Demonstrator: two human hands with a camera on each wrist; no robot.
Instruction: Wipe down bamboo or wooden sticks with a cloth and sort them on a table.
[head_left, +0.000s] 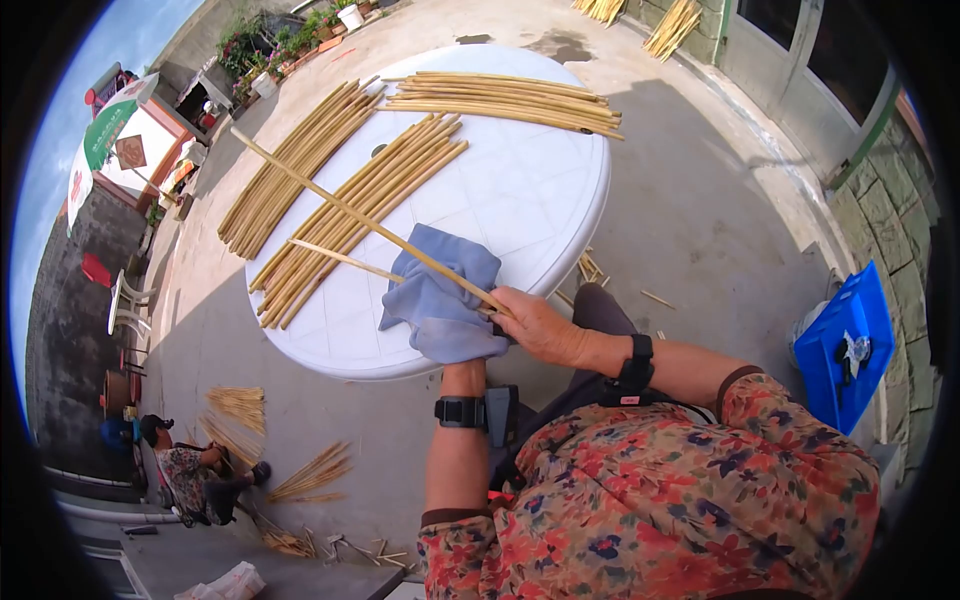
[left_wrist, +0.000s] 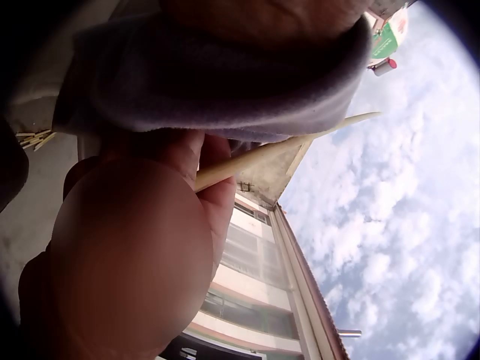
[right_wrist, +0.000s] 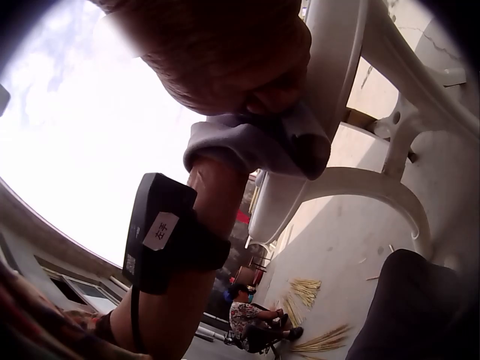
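At ten o'clock of the white table [head_left: 545, 200], a row of sticks [head_left: 315, 148] was laid. Toward six o'clock, the left hand [head_left: 463, 374] was hidden beneath a blue cloth [head_left: 455, 335], so whether its fingers were curled could not be told. At five o'clock, a long stick [head_left: 350, 209], directed toward ten, was gripped by the right hand [head_left: 540, 325].
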